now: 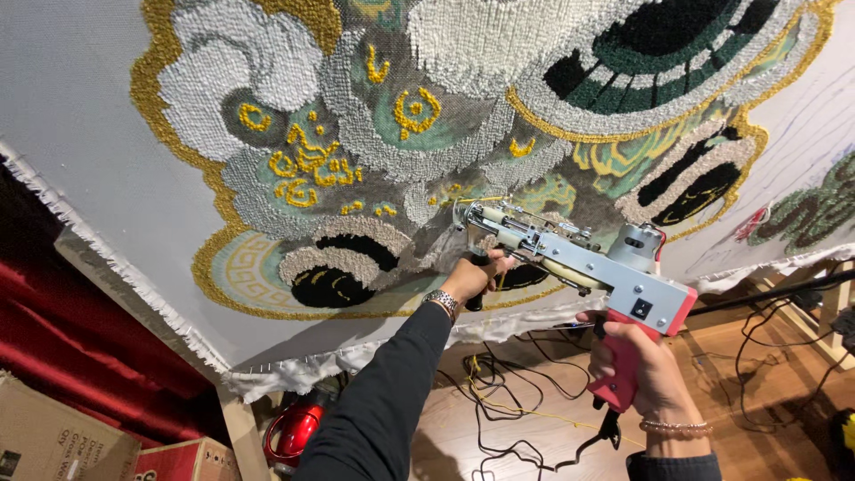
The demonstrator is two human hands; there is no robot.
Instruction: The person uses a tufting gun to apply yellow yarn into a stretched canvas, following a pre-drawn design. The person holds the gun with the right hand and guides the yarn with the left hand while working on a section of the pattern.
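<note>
Two hands [570, 330], one tufting gun [579, 258]

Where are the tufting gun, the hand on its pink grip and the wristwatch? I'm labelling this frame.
tufting gun [570, 254]: head view, on its metal body.
right hand [646, 365]: head view, knuckles around the pink grip.
wristwatch [442, 302]: head view, on the metal band.
</note>
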